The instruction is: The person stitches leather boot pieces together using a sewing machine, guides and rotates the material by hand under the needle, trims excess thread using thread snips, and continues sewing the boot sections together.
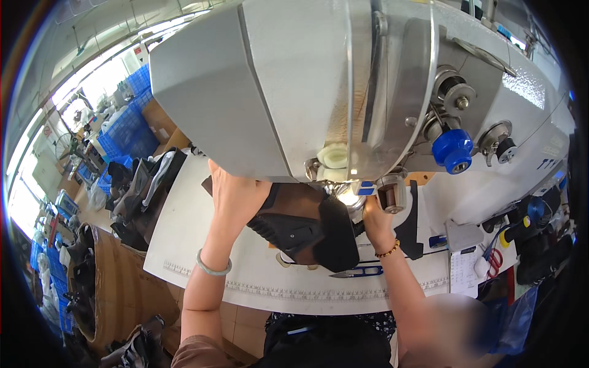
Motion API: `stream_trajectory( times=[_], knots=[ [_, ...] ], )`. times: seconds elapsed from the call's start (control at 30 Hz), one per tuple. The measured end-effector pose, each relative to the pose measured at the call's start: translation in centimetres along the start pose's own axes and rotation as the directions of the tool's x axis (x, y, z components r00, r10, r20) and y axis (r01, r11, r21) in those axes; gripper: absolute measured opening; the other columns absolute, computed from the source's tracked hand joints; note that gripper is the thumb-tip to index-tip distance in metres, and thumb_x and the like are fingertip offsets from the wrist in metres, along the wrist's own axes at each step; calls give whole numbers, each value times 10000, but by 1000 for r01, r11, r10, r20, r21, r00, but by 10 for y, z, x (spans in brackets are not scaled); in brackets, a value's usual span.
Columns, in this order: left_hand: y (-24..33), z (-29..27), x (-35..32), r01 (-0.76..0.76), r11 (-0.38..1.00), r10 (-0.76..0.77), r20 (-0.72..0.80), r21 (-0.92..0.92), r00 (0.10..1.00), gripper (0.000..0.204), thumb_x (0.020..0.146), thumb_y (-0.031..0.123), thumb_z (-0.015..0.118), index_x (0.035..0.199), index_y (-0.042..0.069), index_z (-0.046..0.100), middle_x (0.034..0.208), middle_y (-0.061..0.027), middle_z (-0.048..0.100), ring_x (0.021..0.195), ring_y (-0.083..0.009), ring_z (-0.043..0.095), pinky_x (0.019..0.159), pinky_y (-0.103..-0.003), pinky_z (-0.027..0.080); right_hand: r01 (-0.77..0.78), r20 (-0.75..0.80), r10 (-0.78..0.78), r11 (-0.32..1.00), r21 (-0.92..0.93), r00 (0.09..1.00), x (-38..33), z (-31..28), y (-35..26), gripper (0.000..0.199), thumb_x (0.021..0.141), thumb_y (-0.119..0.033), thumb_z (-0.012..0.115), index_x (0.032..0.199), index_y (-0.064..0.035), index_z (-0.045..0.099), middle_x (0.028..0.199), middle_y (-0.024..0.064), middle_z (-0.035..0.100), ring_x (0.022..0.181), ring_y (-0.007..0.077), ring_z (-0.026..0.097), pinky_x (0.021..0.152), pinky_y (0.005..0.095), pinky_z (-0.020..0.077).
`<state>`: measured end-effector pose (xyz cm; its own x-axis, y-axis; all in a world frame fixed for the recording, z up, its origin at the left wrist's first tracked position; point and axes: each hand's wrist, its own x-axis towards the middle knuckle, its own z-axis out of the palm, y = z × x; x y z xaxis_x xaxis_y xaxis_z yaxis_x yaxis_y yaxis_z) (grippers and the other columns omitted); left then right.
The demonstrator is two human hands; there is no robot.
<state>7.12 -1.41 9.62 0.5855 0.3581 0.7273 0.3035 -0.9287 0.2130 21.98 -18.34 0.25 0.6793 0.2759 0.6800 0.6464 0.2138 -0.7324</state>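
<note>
A black and dark brown shoe upper [291,230] lies under the head of a large grey sewing machine [294,80]. My left hand [236,191] is closed on the upper's left side, thumb toward it, its other fingers partly hidden by the machine. At the upper's right edge, close to the lit needle area, is my right hand [375,221]; machine parts cover its fingers, so its grip cannot be seen. Just in front of the upper lie thread snips [362,271] with a blue handle. A flat black piece [410,224] rests right of my right hand.
The white worktable [196,245] has a ruler strip [307,294] along its front. At the right are a paper sheet [463,273], red-handled scissors [494,264] and a yellow-ended spool [506,238]. A large cardboard box [123,288] and heaped dark shoe pieces [132,199] stand left.
</note>
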Motion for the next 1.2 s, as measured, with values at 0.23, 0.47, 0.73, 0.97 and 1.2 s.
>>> stream_trajectory(
  times=[0.23,0.47,0.73,0.97,1.2],
  knots=[
    [-8,4,4,13,995,-15,-16,-102,1000,198,695,121,610,876,42,623,871,-93,605,946,-288,501,937,-426,296,74,-61,-72,997,37,996,-1,4,-2,194,792,101,490,900,-13,604,712,86,544,614,168,498,580,251,403],
    [3,-4,1,-62,998,62,-14,21,998,171,673,96,623,836,45,634,806,-75,603,915,-279,502,916,-425,304,109,-78,-104,992,58,992,1,5,4,239,777,124,499,936,-14,613,715,90,550,611,171,498,577,240,405],
    [-2,-5,2,-106,994,106,-52,-14,993,163,666,101,643,821,53,649,739,-64,599,858,-280,525,916,-432,310,150,-65,-148,988,26,987,0,4,3,235,774,125,513,948,4,614,753,117,573,648,196,540,609,234,420],
    [-16,8,7,-150,989,148,-82,-16,986,141,660,77,620,796,48,646,725,-64,617,825,-285,554,816,-400,394,177,-97,-175,984,9,980,-2,5,11,249,770,134,512,953,3,619,767,125,580,663,226,554,619,242,428],
    [-29,18,14,-227,972,224,-45,-64,974,179,610,36,613,788,38,632,762,-78,628,686,-286,571,619,-361,446,254,-65,-264,957,-138,962,-3,3,16,215,751,131,515,902,12,612,738,118,563,646,219,541,605,245,421]
  ],
)
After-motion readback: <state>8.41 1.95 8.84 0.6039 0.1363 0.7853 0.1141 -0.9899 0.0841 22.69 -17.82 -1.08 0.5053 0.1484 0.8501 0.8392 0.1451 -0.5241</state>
